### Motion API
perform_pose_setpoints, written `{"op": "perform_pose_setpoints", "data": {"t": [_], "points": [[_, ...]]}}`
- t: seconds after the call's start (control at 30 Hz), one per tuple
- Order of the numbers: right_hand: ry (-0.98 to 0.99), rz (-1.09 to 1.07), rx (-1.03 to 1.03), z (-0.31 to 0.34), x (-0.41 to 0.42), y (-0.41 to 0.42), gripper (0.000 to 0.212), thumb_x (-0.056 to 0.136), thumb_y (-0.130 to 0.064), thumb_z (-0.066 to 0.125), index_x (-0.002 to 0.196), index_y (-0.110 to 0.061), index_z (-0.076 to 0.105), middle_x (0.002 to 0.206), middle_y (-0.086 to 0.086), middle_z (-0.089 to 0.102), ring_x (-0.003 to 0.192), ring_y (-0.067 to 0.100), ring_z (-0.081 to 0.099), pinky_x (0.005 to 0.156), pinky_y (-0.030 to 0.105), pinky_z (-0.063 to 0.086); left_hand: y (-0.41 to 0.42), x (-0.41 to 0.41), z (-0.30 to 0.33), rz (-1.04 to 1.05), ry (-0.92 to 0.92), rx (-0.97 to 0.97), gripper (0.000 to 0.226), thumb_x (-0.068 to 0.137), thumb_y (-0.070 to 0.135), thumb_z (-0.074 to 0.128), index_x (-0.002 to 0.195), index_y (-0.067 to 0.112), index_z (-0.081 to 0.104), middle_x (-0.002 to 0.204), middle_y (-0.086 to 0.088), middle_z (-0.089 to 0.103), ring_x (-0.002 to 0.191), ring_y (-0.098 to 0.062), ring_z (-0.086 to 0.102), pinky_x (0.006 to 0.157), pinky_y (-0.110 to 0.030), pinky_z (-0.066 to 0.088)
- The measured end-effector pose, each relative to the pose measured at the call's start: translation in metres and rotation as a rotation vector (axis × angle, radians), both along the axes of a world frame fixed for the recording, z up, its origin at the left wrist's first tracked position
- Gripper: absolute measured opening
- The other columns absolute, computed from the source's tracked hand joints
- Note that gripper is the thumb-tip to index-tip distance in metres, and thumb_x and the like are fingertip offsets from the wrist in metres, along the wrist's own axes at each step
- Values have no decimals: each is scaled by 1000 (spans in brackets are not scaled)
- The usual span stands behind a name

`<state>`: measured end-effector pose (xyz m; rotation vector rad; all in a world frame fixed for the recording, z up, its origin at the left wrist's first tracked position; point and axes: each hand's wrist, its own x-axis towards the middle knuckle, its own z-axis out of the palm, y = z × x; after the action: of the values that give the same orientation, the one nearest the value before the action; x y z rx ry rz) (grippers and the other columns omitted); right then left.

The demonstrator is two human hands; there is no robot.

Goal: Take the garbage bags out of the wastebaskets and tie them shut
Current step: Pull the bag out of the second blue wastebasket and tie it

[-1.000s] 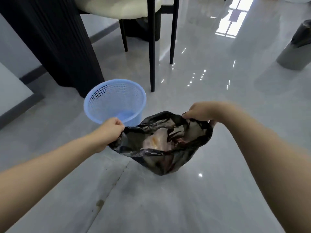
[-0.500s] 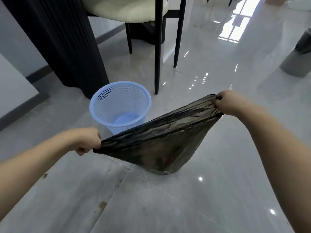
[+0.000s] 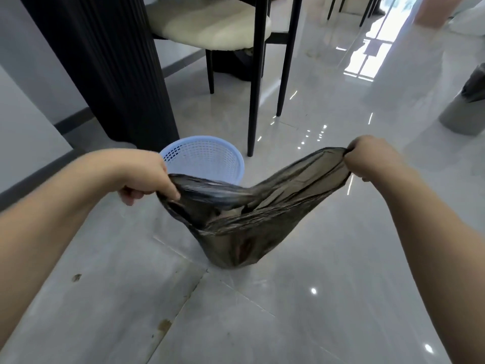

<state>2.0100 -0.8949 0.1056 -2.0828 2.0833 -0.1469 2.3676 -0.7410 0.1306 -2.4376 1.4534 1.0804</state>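
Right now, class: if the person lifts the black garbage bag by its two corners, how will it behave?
The black garbage bag is probably floppy: its film sags between the left hand and right hand. It seems lightly loaded, and thin enough to stretch.

We see a thin, crinkled, semi-sheer black plastic bag point(image 3: 249, 222), a perforated matt blue plastic basket point(image 3: 207, 158), and glossy grey tile floor point(image 3: 301, 311).

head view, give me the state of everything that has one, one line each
black garbage bag: out of the basket, bottom on the floor, mouth stretched between both hands, not yet tied
blue wastebasket: upright, no bag in it
left hand: grip closed on the bag's left edge
right hand: grip closed on the bag's right edge, held higher
grey bin: upright at far right, dark bag in it
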Motion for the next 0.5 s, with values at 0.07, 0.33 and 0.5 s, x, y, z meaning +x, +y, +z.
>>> {"op": "perform_pose_setpoints", "data": {"t": [0.07, 0.33, 0.5], "points": [[-24, 58, -13, -2, 16, 6, 28, 77, -3, 46, 96, -8, 64, 90, 17, 67, 81, 37, 64, 80, 42, 56, -5, -14, -5, 56, 43, -173, 15, 79, 13, 70, 70, 5, 60, 50, -9, 54, 36, -19, 54, 42, -27, 50], [-25, 121, -41, -18, 46, 16, 27, 76, -2, 44, 93, -7, 64, 92, 15, 62, 80, 33, 53, 68, 32, 42, -15, -18, -19, 247, 274, -477, 11, 77, 2, 64, 79, 12, 60, 63, -11, 62, 44, -20, 58, 38, -26, 48], [-84, 47, -51, -8, 33, 10, 28, 76, -4, 40, 94, -7, 61, 95, 15, 61, 83, 36, 55, 71, 32, 42, -8, 19, 0, 143, -457, -991, 15, 71, 22, 52, 85, 20, 53, 80, -1, 58, 73, -30, 55, 61, -37, 46]]}}
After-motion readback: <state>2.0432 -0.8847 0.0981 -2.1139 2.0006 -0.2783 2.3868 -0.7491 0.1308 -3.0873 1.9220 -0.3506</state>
